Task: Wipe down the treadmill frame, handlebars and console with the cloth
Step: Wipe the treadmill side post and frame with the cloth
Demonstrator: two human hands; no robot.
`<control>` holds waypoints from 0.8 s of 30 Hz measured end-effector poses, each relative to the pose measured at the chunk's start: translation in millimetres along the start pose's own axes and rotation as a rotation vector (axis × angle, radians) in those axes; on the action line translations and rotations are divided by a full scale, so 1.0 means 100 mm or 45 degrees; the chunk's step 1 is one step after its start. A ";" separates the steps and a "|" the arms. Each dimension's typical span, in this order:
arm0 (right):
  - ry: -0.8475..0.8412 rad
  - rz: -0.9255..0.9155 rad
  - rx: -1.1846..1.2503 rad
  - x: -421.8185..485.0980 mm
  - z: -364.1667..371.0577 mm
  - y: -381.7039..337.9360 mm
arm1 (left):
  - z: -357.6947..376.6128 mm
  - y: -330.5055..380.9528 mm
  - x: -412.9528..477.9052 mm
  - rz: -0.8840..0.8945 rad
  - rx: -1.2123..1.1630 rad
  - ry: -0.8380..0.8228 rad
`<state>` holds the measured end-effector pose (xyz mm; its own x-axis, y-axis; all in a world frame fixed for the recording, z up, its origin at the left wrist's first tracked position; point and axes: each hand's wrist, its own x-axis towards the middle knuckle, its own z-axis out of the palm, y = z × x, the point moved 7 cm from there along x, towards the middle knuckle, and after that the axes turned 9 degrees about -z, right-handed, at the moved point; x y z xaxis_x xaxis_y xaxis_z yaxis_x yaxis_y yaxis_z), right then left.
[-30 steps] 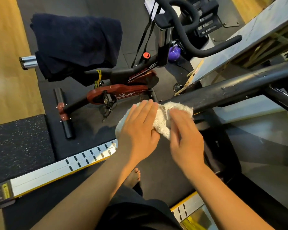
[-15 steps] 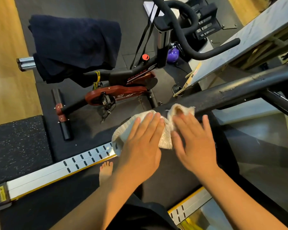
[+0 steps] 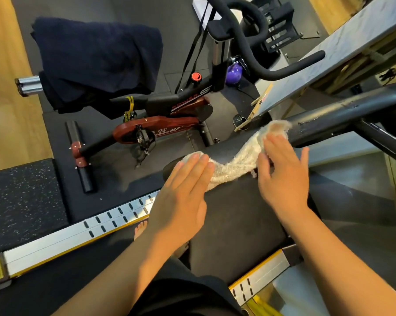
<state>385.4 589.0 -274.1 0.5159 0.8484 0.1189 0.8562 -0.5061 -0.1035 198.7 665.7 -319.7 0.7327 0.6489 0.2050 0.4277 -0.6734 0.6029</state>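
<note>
A whitish fluffy cloth (image 3: pixel 242 156) lies stretched along the near end of the treadmill's black handlebar (image 3: pixel 342 115). My left hand (image 3: pixel 183 192) lies flat with straight fingers, its fingertips on the cloth's left end. My right hand (image 3: pixel 283 176) is spread open with its fingers on the cloth's right part, just below the bar. The treadmill's silver side rail (image 3: pixel 78 233) runs across the lower left and its dark belt (image 3: pixel 235 224) lies under my arms.
A red and black exercise bike (image 3: pixel 165 124) stands beyond the rail, with a dark towel (image 3: pixel 96 62) draped over its seat. A grey slanted board (image 3: pixel 329 55) crosses the upper right. A purple kettlebell (image 3: pixel 234 73) sits behind the bike. Wooden floor lies at far left.
The bunched cloth has been spread out lengthwise along the bar. My hands have moved apart, the right one up along the handlebar, the left one staying at the cloth's lower end.
</note>
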 end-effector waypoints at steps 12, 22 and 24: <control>0.035 0.063 -0.001 0.02 0.05 -0.10 | -0.02 -0.03 0.10 -0.172 -0.085 0.015; 0.150 -0.059 0.058 -0.22 0.07 -0.19 | -0.02 0.05 0.00 -0.113 0.012 -0.005; 0.133 0.065 0.127 -0.10 0.10 -0.23 | 0.01 0.08 0.10 -0.083 0.062 -0.018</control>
<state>360.7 593.5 -282.6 0.5634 0.7983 0.2128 0.8244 -0.5262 -0.2088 210.4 666.5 -313.3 0.7097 0.6871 0.1556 0.4996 -0.6467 0.5764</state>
